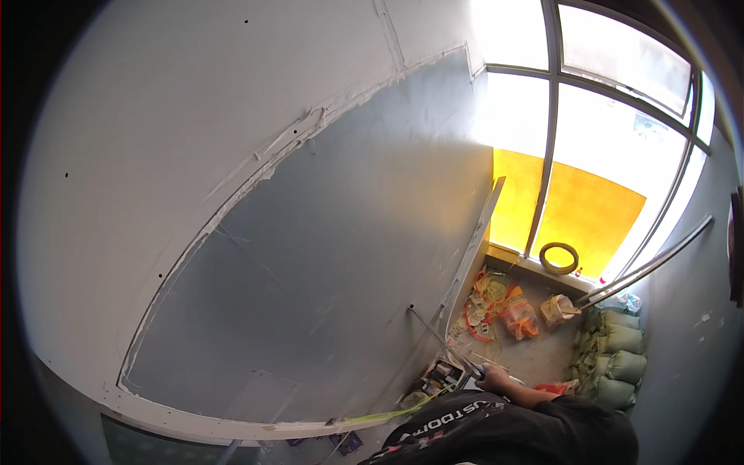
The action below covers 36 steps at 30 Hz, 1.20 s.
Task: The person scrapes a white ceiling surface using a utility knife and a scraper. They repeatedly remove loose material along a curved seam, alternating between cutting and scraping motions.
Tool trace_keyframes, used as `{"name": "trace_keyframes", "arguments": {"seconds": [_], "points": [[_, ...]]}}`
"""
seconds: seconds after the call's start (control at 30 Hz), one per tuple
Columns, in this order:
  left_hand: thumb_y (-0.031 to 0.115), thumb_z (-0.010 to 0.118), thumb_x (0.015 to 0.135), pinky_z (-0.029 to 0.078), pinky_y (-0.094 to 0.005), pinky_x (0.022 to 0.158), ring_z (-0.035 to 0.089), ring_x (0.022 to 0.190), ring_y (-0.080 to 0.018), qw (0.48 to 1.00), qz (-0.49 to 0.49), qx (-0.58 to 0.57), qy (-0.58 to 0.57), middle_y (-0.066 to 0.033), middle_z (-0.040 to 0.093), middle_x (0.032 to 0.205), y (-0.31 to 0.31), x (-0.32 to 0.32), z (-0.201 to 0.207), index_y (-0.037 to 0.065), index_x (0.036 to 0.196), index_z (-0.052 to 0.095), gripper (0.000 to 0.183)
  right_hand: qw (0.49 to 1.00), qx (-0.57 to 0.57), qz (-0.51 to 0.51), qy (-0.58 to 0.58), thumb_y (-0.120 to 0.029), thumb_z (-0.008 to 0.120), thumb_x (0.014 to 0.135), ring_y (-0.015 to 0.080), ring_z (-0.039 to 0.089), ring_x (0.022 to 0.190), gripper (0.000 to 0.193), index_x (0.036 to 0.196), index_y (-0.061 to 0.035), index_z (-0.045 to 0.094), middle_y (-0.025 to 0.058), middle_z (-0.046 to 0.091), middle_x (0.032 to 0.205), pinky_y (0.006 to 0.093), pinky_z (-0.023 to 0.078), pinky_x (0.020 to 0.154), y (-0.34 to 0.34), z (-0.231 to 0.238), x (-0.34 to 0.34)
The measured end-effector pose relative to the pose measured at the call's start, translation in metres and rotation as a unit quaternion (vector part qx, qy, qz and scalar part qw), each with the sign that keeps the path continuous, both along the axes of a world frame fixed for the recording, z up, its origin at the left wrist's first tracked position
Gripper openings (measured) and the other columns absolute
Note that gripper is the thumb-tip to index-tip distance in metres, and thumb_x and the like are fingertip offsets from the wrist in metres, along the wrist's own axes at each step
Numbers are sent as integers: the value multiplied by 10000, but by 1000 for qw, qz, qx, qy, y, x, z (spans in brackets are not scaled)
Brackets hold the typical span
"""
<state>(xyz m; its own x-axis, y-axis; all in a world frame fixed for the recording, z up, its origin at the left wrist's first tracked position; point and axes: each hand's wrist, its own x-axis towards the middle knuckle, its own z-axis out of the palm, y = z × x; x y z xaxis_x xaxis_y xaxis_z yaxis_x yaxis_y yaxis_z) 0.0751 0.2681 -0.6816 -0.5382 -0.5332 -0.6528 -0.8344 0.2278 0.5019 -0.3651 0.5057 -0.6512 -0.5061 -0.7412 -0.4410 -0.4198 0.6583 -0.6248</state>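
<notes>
My right hand (493, 378) is in front of my dark shirt, its fingers wrapped round the near end of a long thin wand (438, 333). The wand looks like a spray lance and slants up to the left. Its small dark tip (411, 308) shows against the blue-grey wall panel (310, 294); I cannot tell whether it touches. A box of tools and containers (440, 377) stands below the wand. My left hand does not show.
A rough white border (267, 167) edges the panel. Right of it lie orange and green straps (484, 306), an orange bag (518, 314), a bucket (556, 310) and stacked green sacks (620, 353). A dark ring (559, 246) rests on the windowsill. Long strips (651, 263) lean against the right wall.
</notes>
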Motion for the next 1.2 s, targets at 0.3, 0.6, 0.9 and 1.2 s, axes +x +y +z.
{"name": "trace_keyframes", "arguments": {"seconds": [0.3, 0.6, 0.9, 1.2], "points": [[410, 542, 1028, 419, -468, 1050, 611, 1227, -298, 979, -89, 174, -62, -180, 665, 1278, 91, 12, 54, 68, 1315, 646, 458, 990, -6, 139, -13, -372, 790, 790, 429, 685, 1052, 528, 1178, -43, 653, 262, 713, 1068, 520, 526, 895, -9, 5, 6], [516, 570, 1037, 534, -323, 890, 669, 991, -163, 815, 262, 338, 392, -87, 701, 1203, 40, -158, 198, 25, 1331, 606, 573, 940, -310, 87, -110, -317, 770, 827, 405, 710, 849, 406, 1057, -17, 623, 221, 710, 868, 468, 538, 752, -152, 191, 72], [699, 530, 975, 505, -307, 619, 607, 688, -118, 742, 480, 188, 429, -20, 625, 811, 50, -230, 220, 24, 1175, 650, 715, 932, -348, 66, -74, -255, 703, 880, 415, 679, 744, 268, 968, -40, 569, 190, 670, 774, 488, 518, 676, -157, 194, 96], [211, 590, 1052, 467, -235, 559, 498, 623, -53, 782, 208, -222, 544, 22, 523, 787, -58, -151, 446, 76, 1354, 431, 366, 912, -216, -203, -283, -162, 596, 957, 127, 557, 523, 142, 1001, -56, 513, 33, 519, 686, 315, 473, 444, -127, 86, -21]]}}
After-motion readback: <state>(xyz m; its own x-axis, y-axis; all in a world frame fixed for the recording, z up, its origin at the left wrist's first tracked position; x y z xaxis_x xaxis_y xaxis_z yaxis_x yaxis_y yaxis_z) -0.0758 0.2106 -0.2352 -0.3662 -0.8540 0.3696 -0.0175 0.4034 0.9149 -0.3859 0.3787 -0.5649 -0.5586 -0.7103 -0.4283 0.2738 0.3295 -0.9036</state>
